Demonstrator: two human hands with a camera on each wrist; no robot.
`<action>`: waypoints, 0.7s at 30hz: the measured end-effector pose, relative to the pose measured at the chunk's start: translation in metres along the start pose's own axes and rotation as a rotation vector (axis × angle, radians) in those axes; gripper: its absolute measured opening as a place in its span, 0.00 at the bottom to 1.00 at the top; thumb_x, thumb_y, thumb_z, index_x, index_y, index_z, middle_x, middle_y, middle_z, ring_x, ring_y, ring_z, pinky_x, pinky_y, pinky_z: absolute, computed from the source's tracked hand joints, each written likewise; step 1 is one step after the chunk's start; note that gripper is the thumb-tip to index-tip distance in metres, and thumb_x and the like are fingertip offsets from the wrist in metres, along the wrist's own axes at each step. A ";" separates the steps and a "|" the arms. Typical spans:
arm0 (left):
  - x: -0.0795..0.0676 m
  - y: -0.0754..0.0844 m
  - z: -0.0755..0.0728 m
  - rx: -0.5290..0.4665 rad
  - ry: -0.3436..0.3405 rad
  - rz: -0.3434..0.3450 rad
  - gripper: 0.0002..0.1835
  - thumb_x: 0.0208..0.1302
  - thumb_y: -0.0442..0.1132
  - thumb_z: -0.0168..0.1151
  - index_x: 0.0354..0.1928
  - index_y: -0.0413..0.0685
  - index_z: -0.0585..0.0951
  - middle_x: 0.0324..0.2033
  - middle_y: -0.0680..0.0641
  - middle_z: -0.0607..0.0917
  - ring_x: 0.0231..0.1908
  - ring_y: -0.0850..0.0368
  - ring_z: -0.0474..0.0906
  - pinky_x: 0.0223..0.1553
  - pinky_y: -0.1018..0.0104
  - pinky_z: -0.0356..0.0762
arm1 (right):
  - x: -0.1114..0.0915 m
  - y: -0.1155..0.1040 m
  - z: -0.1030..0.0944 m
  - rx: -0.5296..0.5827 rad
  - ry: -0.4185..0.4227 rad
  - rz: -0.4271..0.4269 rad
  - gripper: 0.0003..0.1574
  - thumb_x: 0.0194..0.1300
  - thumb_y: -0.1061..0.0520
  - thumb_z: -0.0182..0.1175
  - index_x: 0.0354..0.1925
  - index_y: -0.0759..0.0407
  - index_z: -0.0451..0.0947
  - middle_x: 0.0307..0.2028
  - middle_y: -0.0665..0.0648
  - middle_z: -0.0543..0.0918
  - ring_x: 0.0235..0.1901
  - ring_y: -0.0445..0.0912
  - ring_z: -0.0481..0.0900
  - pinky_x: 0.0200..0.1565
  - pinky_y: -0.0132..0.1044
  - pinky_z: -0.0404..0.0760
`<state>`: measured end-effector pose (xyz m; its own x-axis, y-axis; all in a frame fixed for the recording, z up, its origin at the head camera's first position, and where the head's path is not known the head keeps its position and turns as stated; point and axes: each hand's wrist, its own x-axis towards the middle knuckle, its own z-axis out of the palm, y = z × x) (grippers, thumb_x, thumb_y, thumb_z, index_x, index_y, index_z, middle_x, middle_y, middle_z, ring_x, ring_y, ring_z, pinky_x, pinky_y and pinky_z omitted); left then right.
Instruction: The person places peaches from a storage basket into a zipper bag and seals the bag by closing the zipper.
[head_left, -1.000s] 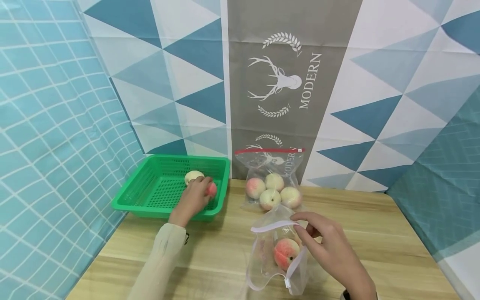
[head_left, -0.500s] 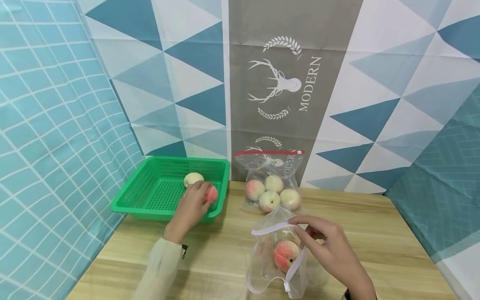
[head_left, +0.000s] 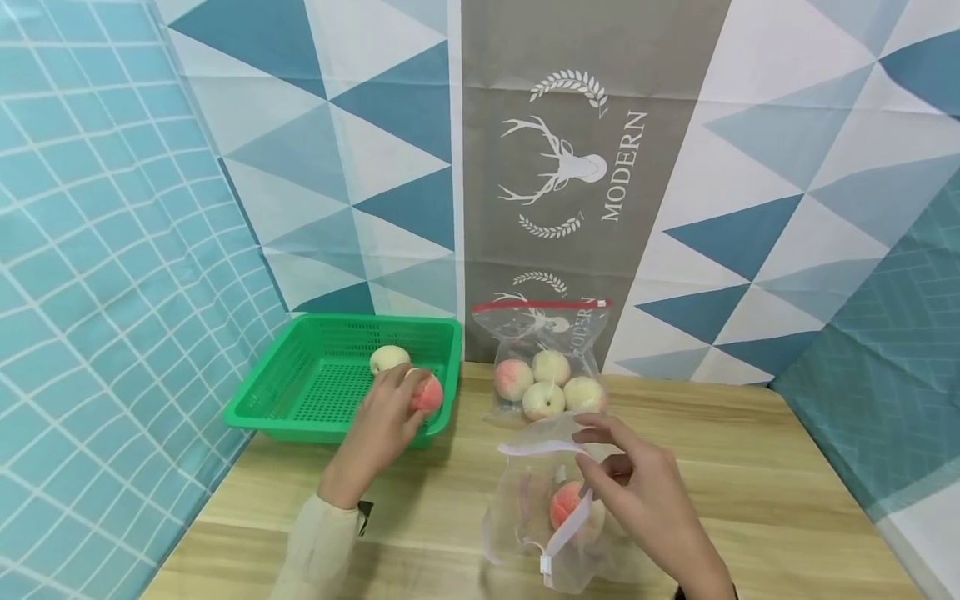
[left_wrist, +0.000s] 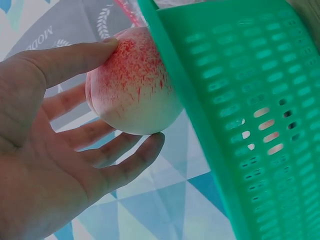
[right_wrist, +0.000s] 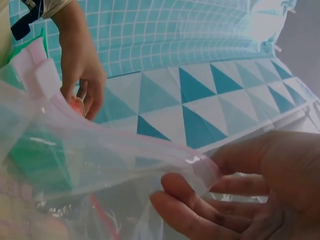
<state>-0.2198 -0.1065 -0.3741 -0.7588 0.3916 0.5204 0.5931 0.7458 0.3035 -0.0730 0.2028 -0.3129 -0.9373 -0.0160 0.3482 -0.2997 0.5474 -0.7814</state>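
My left hand [head_left: 378, 425] holds a red and cream peach [head_left: 427, 395] over the near right side of the green basket [head_left: 300, 432]. In the left wrist view, thumb and fingers curve round this peach, with the basket's rim right beside it. A paler peach [head_left: 389, 358] lies in the basket behind the hand. My right hand [head_left: 645, 492] pinches the mouth edge of a clear slider bag [head_left: 512, 508], which gapes wide. Inside that bag sits a red-blushed peach [head_left: 564, 503], partly covered by the white zip strip.
Behind the open bag, a second clear bag [head_left: 528, 332] with a red zip strip leans on the patterned backdrop [head_left: 592, 250], several peaches inside. All of it stands on a wood-grain table [head_left: 757, 475]. Blue grid cloth [head_left: 112, 275] hangs at the left.
My left hand has lifted the peach slightly and drawn it right toward the basket's rim. The open bag's mouth has shifted a little left, with my right hand still gripping it.
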 end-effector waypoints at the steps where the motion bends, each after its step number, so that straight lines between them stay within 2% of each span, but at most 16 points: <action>1: 0.001 0.000 -0.001 0.000 0.002 0.004 0.30 0.49 0.34 0.80 0.57 0.42 0.80 0.57 0.35 0.78 0.58 0.36 0.73 0.50 0.41 0.78 | 0.001 -0.002 0.002 0.004 0.010 0.028 0.23 0.65 0.63 0.66 0.57 0.49 0.77 0.43 0.53 0.85 0.21 0.37 0.83 0.23 0.35 0.81; 3: 0.001 0.001 -0.003 -0.002 0.003 0.012 0.30 0.48 0.34 0.80 0.56 0.42 0.80 0.57 0.35 0.78 0.58 0.36 0.73 0.50 0.41 0.78 | 0.002 -0.005 0.005 0.017 0.034 0.074 0.24 0.64 0.64 0.66 0.56 0.49 0.76 0.40 0.54 0.81 0.21 0.39 0.83 0.24 0.36 0.82; 6: 0.003 0.003 -0.006 -0.004 0.002 0.026 0.31 0.49 0.35 0.80 0.57 0.42 0.80 0.56 0.35 0.78 0.57 0.37 0.74 0.50 0.41 0.78 | 0.005 -0.007 0.009 0.013 0.073 0.086 0.22 0.62 0.67 0.66 0.52 0.51 0.74 0.30 0.54 0.74 0.19 0.39 0.81 0.22 0.35 0.80; 10: 0.002 0.007 -0.018 0.005 0.020 0.033 0.31 0.48 0.35 0.81 0.56 0.44 0.80 0.55 0.38 0.79 0.56 0.39 0.74 0.48 0.42 0.80 | 0.017 -0.007 0.019 -0.057 0.099 -0.021 0.24 0.59 0.69 0.66 0.52 0.52 0.74 0.21 0.49 0.71 0.16 0.37 0.73 0.21 0.32 0.76; 14: 0.005 0.015 -0.028 0.000 0.030 0.047 0.30 0.48 0.36 0.80 0.56 0.46 0.81 0.55 0.40 0.79 0.56 0.41 0.73 0.48 0.44 0.80 | 0.035 -0.007 0.030 -0.132 0.106 -0.101 0.25 0.58 0.68 0.64 0.53 0.53 0.77 0.18 0.44 0.71 0.15 0.36 0.69 0.22 0.31 0.72; 19: 0.000 0.022 -0.038 -0.006 0.020 0.053 0.30 0.48 0.36 0.80 0.56 0.45 0.81 0.57 0.39 0.79 0.58 0.42 0.73 0.49 0.45 0.80 | 0.054 -0.008 0.043 -0.121 0.073 -0.063 0.21 0.63 0.65 0.60 0.54 0.53 0.78 0.17 0.45 0.73 0.12 0.36 0.73 0.20 0.33 0.72; 21: -0.003 0.024 -0.042 -0.003 0.017 0.059 0.31 0.48 0.36 0.81 0.56 0.46 0.81 0.57 0.39 0.79 0.59 0.42 0.73 0.50 0.45 0.80 | 0.058 -0.008 0.047 -0.107 0.090 -0.032 0.20 0.63 0.65 0.59 0.53 0.53 0.78 0.17 0.47 0.74 0.12 0.37 0.74 0.19 0.34 0.72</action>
<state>-0.1923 -0.1120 -0.3349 -0.7176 0.4255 0.5513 0.6377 0.7197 0.2745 -0.1335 0.1580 -0.3113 -0.9064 0.0376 0.4208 -0.3037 0.6343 -0.7109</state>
